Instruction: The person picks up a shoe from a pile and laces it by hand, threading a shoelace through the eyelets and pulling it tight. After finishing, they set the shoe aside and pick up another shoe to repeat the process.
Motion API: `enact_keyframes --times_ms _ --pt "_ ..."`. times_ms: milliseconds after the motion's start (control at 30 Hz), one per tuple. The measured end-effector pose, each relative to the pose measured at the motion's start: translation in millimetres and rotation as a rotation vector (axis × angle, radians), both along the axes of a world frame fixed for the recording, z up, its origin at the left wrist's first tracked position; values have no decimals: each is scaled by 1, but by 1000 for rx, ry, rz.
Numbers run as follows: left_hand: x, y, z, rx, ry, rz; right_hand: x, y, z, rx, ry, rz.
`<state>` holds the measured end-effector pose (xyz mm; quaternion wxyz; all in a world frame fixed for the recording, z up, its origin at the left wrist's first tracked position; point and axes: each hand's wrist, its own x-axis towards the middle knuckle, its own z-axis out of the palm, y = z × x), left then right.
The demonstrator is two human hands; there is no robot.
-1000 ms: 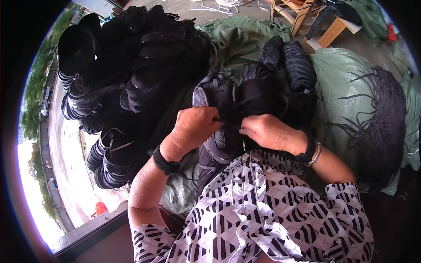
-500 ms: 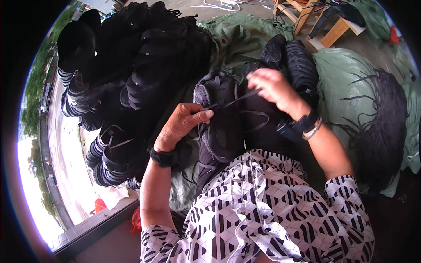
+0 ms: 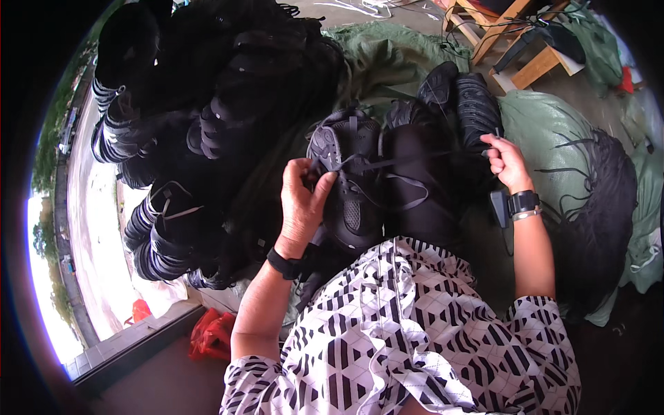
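Note:
A black shoe (image 3: pixel 353 187) lies on my lap, its upper facing me. My left hand (image 3: pixel 303 200) grips the shoe at its left side, pinching a black lace (image 3: pixel 387 166) near the eyelets. My right hand (image 3: pixel 508 162) is out to the right and holds the other end of that lace, which runs taut across the shoe between both hands. A loop of lace hangs slack over the dark cloth on my lap. Both wrists wear black bands.
A big heap of black shoes (image 3: pixel 207 117) fills the left. More black shoes (image 3: pixel 463 104) lie behind my lap on a green sheet (image 3: pixel 553 124). A bundle of black laces (image 3: pixel 595 200) sits at right. Wooden frames (image 3: pixel 498 34) stand at the top.
My hands were together on the shoe; my right hand has drawn the lace out to the right and lower, stretching it across the shoe. My left hand stays on the shoe.

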<state>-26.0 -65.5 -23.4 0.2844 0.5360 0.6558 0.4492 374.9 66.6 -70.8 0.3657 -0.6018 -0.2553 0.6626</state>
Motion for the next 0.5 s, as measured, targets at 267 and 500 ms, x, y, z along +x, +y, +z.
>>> enact_keyframes --times_ms 267,500 --pt "-30 -24 -12 -197 103 -39 -135 -68 91 412 -44 555" --pt "-27 -24 -8 -268 204 -33 -157 -81 98 246 3 975"
